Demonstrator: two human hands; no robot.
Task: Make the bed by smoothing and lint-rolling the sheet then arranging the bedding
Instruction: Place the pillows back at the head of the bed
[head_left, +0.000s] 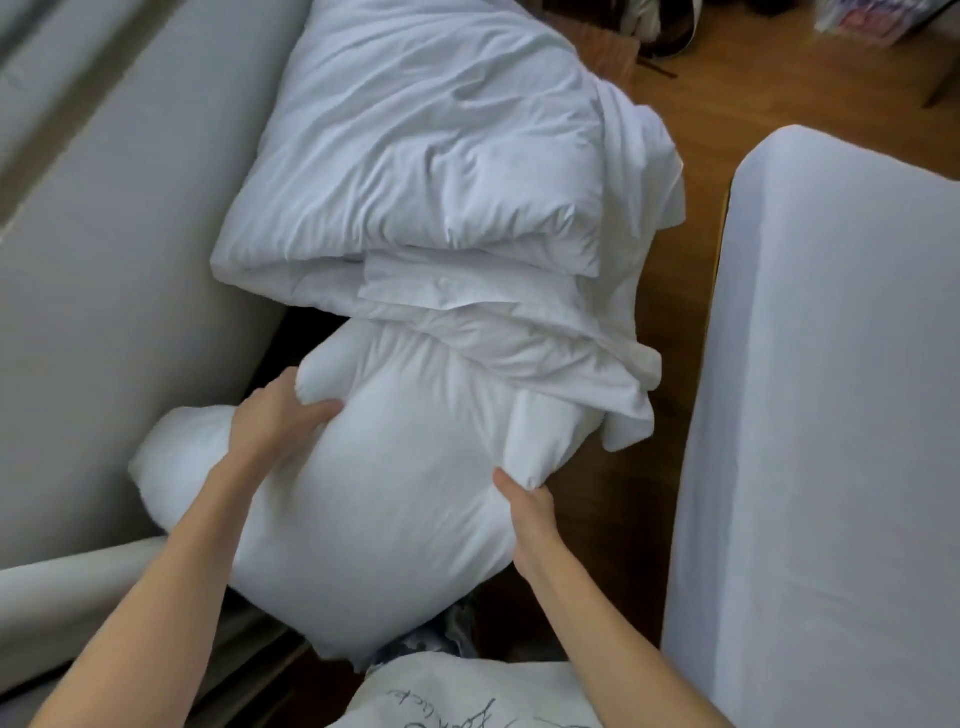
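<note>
1. I hold a white pillow (395, 483) in both hands, in the gap between a grey sofa (104, 260) on my left and the bed (831, 415) on my right.
2. My left hand (275, 421) grips the pillow's upper left corner, fingers curled into the fabric.
3. My right hand (524, 514) pinches the pillow's right edge, thumb on top; the fingers underneath are hidden.
4. A folded white duvet (426, 171) lies piled just beyond the pillow and touches its far end. A second pillow (176, 457) sits beside my left forearm.
5. The bed's fitted sheet (841, 332) looks flat and nearly free of creases, so I judge the smoothing done. I cannot tell whether lint-rolling is complete; no roller is in view.
6. Remaining, by my estimate: all bedding is off the bed, so both pillows and the duvet are yet to be arranged there.
</note>
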